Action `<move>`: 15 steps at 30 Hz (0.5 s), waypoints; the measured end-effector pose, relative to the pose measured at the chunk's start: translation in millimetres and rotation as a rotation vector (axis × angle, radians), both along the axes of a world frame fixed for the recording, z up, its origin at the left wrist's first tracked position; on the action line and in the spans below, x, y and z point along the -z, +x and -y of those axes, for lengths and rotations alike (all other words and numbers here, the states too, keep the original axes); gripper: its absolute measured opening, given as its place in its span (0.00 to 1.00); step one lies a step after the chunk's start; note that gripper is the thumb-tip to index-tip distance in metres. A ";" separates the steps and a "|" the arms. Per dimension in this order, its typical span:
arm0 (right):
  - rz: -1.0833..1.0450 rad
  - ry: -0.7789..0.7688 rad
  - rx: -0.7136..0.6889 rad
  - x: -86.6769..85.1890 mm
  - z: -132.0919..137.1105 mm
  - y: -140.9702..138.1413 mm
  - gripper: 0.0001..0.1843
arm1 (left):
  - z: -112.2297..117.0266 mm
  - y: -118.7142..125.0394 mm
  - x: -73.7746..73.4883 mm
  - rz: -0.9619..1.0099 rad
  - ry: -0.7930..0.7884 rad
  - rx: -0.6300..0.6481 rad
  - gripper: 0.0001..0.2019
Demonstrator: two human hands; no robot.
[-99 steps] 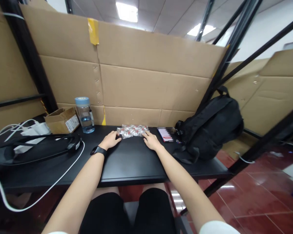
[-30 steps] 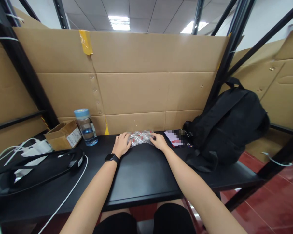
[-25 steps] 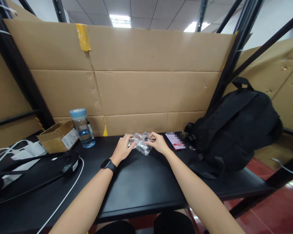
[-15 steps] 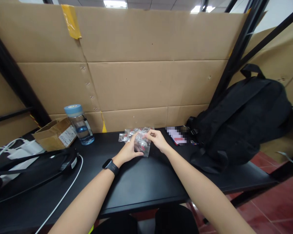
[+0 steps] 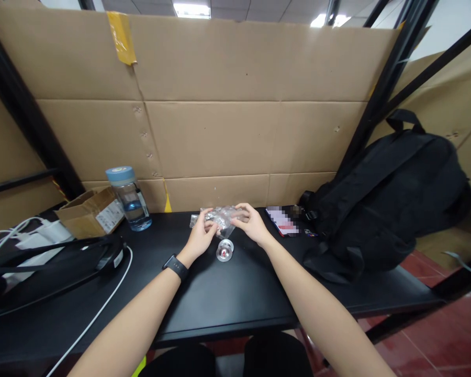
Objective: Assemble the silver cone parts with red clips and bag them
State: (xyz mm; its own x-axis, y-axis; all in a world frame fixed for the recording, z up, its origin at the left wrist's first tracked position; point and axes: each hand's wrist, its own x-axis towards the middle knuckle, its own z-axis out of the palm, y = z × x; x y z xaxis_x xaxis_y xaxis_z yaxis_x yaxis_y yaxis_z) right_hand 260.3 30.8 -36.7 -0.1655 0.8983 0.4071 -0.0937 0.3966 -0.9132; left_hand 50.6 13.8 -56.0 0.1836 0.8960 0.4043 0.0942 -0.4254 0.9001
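Observation:
Between my two hands is a clear plastic bag (image 5: 224, 219), crinkled and shiny. My left hand (image 5: 201, 233) grips its left side with thumb and fingers, and a black watch is on that wrist. On the right side, my right hand (image 5: 251, 225) pinches the bag's edge. Just below the bag, a small round silvery piece with a clear dome and a red centre (image 5: 224, 251) rests on the black table (image 5: 235, 303). Other small clear packets (image 5: 194, 220) lie behind my left hand, partly hidden by it.
A water bottle (image 5: 131, 201) with a blue lid stands left, beside an open cardboard box (image 5: 88, 214). Nearer are a black bag (image 5: 63, 272) and a white cable (image 5: 112, 298). At right are a phone (image 5: 281, 221) and a black backpack (image 5: 392, 193). A cardboard wall (image 5: 243, 136) closes the back.
The round silvery piece, which was inside the plastic bag, now lies on the table below it. My hands have moved slightly and hold the flattened bag between them.

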 end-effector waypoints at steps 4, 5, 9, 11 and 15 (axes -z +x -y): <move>0.002 -0.083 -0.032 3.4 0.6 -0.8 0.30 | 0.0 1.4 -1.6 0.080 -0.019 -0.007 0.25; 0.002 -0.103 -0.035 3.9 0.6 -1.1 0.30 | 0.2 2.3 -2.0 0.102 -0.029 -0.003 0.23; -0.011 -0.125 0.011 4.3 -0.9 0.6 0.32 | 0.1 5.3 -3.4 0.132 -0.090 -0.046 0.21; 0.020 -0.115 0.045 4.4 -2.7 3.2 0.33 | 1.3 4.2 -5.5 0.049 -0.043 -0.109 0.16; 0.144 -0.081 0.111 6.3 -5.6 7.7 0.33 | 12.1 -2.8 -17.5 -0.405 0.324 -0.245 0.13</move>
State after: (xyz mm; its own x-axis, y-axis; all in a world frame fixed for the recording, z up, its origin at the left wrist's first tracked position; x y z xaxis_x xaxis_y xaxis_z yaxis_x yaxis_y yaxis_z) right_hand 267.9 36.5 -43.0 -0.1153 0.9429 0.3123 0.0801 0.3222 -0.9433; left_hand 47.8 1.6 -38.5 0.1836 0.7737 0.6064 0.5347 -0.5962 0.5989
